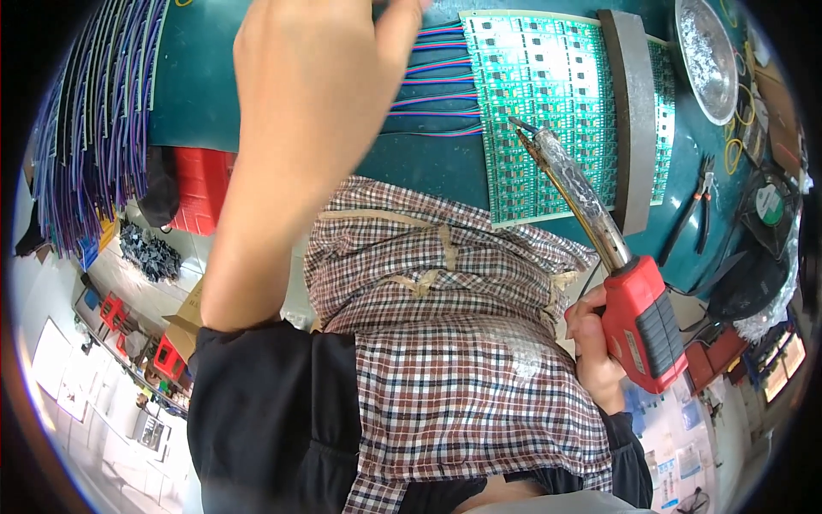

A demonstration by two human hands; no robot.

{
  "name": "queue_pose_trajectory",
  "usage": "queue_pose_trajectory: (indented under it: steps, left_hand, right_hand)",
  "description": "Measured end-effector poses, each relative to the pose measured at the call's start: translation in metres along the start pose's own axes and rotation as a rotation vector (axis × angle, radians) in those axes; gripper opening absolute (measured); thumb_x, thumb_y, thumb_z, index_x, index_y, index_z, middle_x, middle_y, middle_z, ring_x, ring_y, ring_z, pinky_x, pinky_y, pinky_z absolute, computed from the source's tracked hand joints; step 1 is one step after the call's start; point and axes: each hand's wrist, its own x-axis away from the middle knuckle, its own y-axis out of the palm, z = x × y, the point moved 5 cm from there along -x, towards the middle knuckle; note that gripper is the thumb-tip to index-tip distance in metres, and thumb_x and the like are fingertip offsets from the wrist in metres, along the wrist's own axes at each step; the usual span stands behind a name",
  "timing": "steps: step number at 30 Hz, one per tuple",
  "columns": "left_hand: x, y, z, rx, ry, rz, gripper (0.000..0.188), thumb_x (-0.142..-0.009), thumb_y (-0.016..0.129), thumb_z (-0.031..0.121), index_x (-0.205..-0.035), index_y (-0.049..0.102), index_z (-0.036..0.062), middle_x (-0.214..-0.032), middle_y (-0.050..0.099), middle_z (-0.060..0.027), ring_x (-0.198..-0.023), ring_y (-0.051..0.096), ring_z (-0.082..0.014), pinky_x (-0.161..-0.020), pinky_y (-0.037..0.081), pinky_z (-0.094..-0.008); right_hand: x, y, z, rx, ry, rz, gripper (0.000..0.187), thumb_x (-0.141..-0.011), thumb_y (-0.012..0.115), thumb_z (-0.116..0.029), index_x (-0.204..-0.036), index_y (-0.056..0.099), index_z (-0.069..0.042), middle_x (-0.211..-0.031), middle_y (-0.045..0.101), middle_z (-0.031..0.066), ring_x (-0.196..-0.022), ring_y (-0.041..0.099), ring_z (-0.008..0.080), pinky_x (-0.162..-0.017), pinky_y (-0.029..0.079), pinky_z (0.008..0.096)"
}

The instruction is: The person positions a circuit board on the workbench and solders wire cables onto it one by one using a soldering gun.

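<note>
My right hand (595, 343) is wrapped round the red and black handle of a soldering gun (638, 321). Its long barrel slants up and left, and the tip with a thin solder feed tube is over a green circuit board panel (548, 111); whether it touches cannot be told. Several thin multicoloured wires (441, 81) run from the panel's left edge. My left hand (317, 43) reaches across to the far edge, near the wires' other ends. Its fingers are mostly cut off by the picture's top, so their hold is hidden. A dark grey bar (629, 120) lies across the panel.
On the green tabletop (201, 77), a metal bowl (709, 60) with silvery bits stands at the far right, near orange-handled cutters (698, 206) and a black fan (766, 206). Wired strips (94, 111) hang at the left edge, beside a red stool (201, 188).
</note>
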Motion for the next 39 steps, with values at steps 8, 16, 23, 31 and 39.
queue_pose_trajectory:
  steps: [8, 16, 23, 31, 39]
  left_hand:
    - [-0.01, 0.009, -0.012, -0.01, 0.065, -0.027, 0.015, -0.087, 0.072, 0.005, -0.091, 0.058, 0.0002, -0.088, 0.056, -0.0156, -0.085, 0.058, -0.0339, -0.077, 0.046, -0.0407]
    - [-0.007, 0.006, -0.012, 0.007, 0.103, -0.025, 0.016, -0.087, 0.072, 0.005, -0.091, 0.058, 0.0006, -0.087, 0.057, -0.0147, -0.081, 0.058, -0.0338, -0.074, 0.047, -0.0396]
    - [-0.013, 0.004, -0.013, 0.082, -0.035, -0.151, 0.013, -0.087, 0.072, 0.002, -0.089, 0.059, -0.0005, -0.082, 0.057, -0.0146, -0.078, 0.058, -0.0302, -0.073, 0.048, -0.0378]
    - [-0.001, -0.012, 0.013, 0.114, -0.381, -0.185, 0.01, -0.09, 0.072, -0.001, -0.092, 0.062, -0.002, -0.083, 0.062, -0.0105, -0.067, 0.06, -0.0159, -0.063, 0.047, -0.0276]
    - [0.052, 0.008, 0.015, 0.276, -0.095, -0.286, 0.013, -0.089, 0.076, 0.005, -0.085, 0.064, 0.0021, -0.076, 0.054, 0.0012, -0.067, 0.047, -0.0069, -0.058, 0.039, -0.0227]
  right_hand:
    - [0.002, 0.0, -0.001, 0.109, -0.018, -0.042, 0.018, -0.097, 0.063, -0.012, -0.11, 0.057, 0.0, -0.077, 0.055, 0.0055, -0.065, 0.051, 0.0119, -0.06, 0.044, 0.0281]
    - [0.0, 0.003, 0.003, -0.021, 0.019, -0.018, 0.017, -0.097, 0.063, -0.012, -0.107, 0.056, 0.0, -0.074, 0.054, 0.0046, -0.064, 0.051, 0.0123, -0.061, 0.044, 0.0281]
    - [0.0, 0.004, 0.003, -0.121, 0.065, -0.025, 0.017, -0.098, 0.064, -0.015, -0.101, 0.056, 0.0, -0.072, 0.054, 0.0044, -0.062, 0.05, 0.0125, -0.06, 0.043, 0.0281]
    - [-0.001, 0.001, 0.005, -0.108, 0.051, 0.022, 0.024, -0.098, 0.067, -0.022, -0.104, 0.056, -0.001, -0.072, 0.053, 0.0039, -0.059, 0.049, 0.0119, -0.058, 0.042, 0.0278]
    - [0.005, -0.004, 0.008, -0.012, 0.028, -0.002, 0.031, -0.099, 0.068, -0.026, -0.112, 0.055, -0.002, -0.076, 0.054, 0.0048, -0.062, 0.05, 0.0118, -0.061, 0.043, 0.0291]
